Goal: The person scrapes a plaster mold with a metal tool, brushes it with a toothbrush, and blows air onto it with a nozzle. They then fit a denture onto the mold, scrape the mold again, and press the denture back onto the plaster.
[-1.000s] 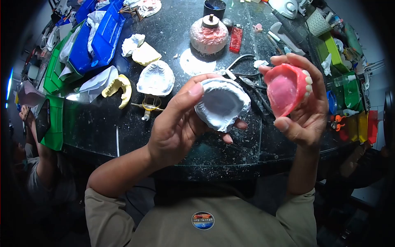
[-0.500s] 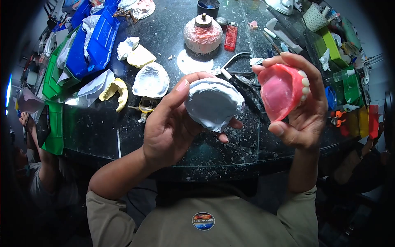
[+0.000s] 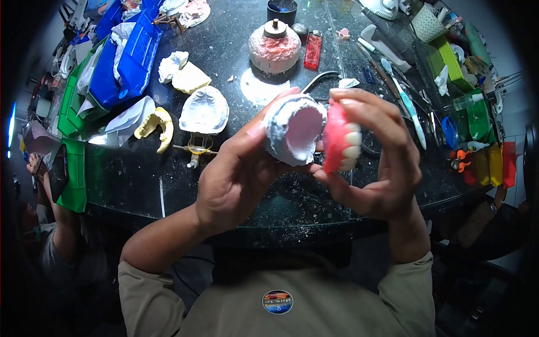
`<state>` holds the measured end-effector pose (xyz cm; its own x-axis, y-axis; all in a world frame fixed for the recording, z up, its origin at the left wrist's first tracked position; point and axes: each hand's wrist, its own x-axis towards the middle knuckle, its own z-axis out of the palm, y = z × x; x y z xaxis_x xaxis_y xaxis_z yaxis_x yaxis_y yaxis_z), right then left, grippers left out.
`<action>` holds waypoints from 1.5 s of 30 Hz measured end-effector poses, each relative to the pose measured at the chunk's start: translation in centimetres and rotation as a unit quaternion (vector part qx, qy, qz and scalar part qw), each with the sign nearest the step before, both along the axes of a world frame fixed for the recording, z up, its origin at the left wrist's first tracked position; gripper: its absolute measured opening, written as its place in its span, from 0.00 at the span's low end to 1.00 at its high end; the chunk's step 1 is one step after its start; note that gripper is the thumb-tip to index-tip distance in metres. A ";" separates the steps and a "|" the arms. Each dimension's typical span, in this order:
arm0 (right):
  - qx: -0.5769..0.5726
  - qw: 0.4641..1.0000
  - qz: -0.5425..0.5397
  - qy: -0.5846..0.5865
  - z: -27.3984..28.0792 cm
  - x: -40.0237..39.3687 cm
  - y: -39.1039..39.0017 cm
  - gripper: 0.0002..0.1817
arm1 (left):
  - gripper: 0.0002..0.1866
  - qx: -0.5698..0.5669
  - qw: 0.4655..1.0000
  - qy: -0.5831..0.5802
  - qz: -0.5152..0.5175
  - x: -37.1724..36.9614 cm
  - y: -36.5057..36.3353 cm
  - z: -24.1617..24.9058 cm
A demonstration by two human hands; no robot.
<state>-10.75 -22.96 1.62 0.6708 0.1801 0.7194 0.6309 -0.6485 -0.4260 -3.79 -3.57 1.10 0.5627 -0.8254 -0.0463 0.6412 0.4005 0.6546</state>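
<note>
My left hand (image 3: 233, 174) is closed round a white plaster dental cast (image 3: 279, 132), whose hollowed face is turned to the right. In my right hand (image 3: 387, 163) is a pink wax denture (image 3: 335, 143) with white teeth, gripped at its upper and lower edges between thumb and fingers. The denture is upright, teeth to the right, close beside the cast; a narrow gap shows between them at mid-height. Left of my hands, a second white cast (image 3: 204, 110) rests on a small metal articulator (image 3: 197, 147). A yellowish horseshoe-shaped cast (image 3: 159, 129) lies farther left.
A spirit burner (image 3: 274, 49) and a red lighter (image 3: 313, 51) stand behind my hands. Blue bins (image 3: 126, 62) line the left, a green bin (image 3: 72, 180) nearer. Tools and a toothbrush (image 3: 410, 106) lie on the right. Other people's arms (image 3: 48, 191) show at both sides.
My right hand has moved left with the denture, bringing it beside the cast and turning its teeth rightward. My left hand has turned the cast so its hollowed face shows.
</note>
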 end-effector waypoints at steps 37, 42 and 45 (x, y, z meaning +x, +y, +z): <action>-0.050 0.850 -0.447 0.275 -2.4 -1.1 -16.9 0.07 | 0.24 0.108 0.977 -0.163 0.089 1.3 0.4 -0.2; -0.089 0.840 -0.461 0.273 -2.7 -0.7 -17.3 0.08 | 0.21 0.120 0.969 -0.174 0.131 1.9 0.7 0.1; 0.104 0.894 -0.417 0.122 -0.9 -0.9 -16.2 0.08 | 0.21 0.105 0.967 -0.179 0.145 2.5 1.0 0.4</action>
<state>-11.60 -39.19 0.68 0.6507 -0.5780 0.4924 -0.1646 -0.7405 -0.6516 -1.27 -2.60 1.50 0.7803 -0.6238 0.0451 0.2385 0.3635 0.9006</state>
